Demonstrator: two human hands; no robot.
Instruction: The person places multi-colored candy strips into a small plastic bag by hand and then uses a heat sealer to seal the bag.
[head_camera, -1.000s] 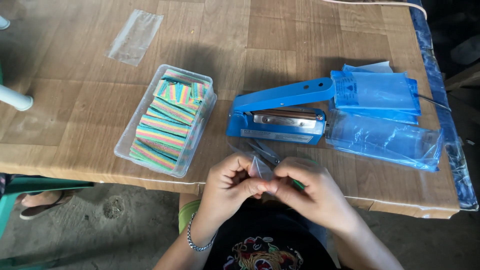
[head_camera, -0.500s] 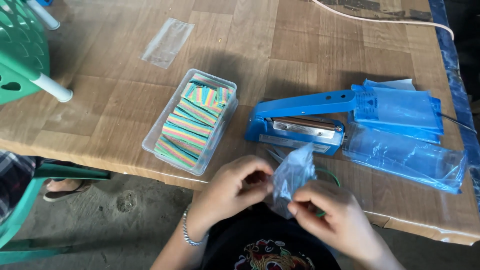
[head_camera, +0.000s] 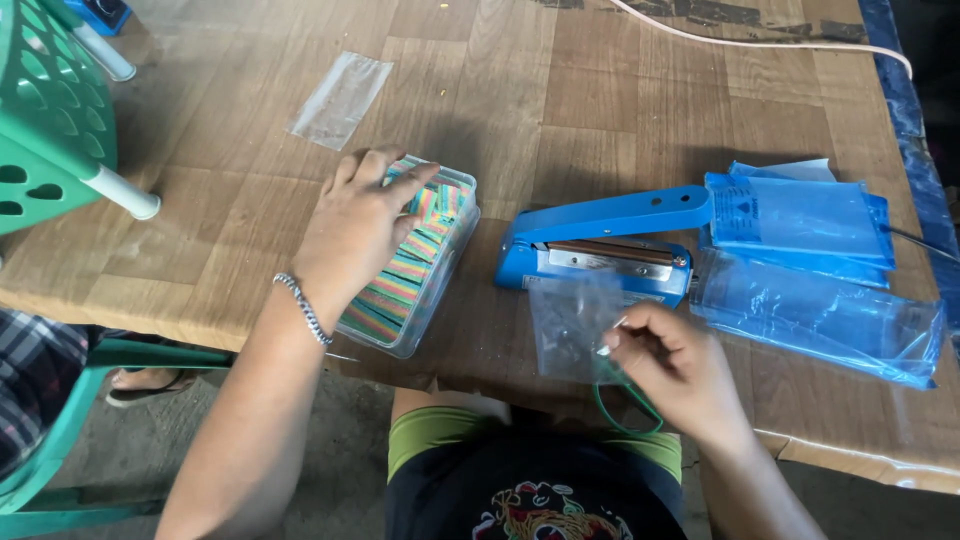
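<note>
My left hand (head_camera: 355, 228) reaches over a clear plastic box (head_camera: 440, 290) filled with several rainbow-striped pieces (head_camera: 410, 272); its fingers rest on top of them. Whether it grips one I cannot tell. My right hand (head_camera: 672, 368) pinches a small clear plastic bag (head_camera: 572, 325) by its upper right edge, holding it open just in front of a blue heat sealer (head_camera: 598, 243). A green elastic band (head_camera: 625, 405) hangs below that hand.
Several stacked clear bags over blue sheets (head_camera: 810, 270) lie right of the sealer. A single clear bag (head_camera: 340, 100) lies at the back left. A green plastic stool (head_camera: 50, 120) stands upturned at the left. A pale cable (head_camera: 760, 38) crosses the far wooden table (head_camera: 600, 100).
My left hand let go of the small bag and moved left onto the striped pieces in the box. The right hand alone keeps the bag. The view shifted left.
</note>
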